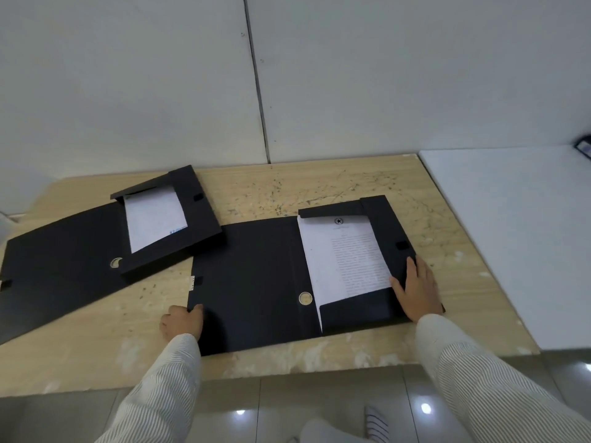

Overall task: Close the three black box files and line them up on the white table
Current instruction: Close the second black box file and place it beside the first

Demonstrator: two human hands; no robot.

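On the wooden tabletop [319, 193]: near box file [252, 282] lies open.
Left hand [182, 324]: fingers curled on cover corner.
Right hand [419, 292]: fingers flat, spread, pinning tray.
Next: fold cover over papers [345, 254].

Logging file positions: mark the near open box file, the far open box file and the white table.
near box file [249, 282], head view, open cover.
far box file [64, 260], head view, open cover.
white table [511, 235], head view, bare top.

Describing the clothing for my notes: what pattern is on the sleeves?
Thin dark stripes on white sleeves, clearest in the head view.
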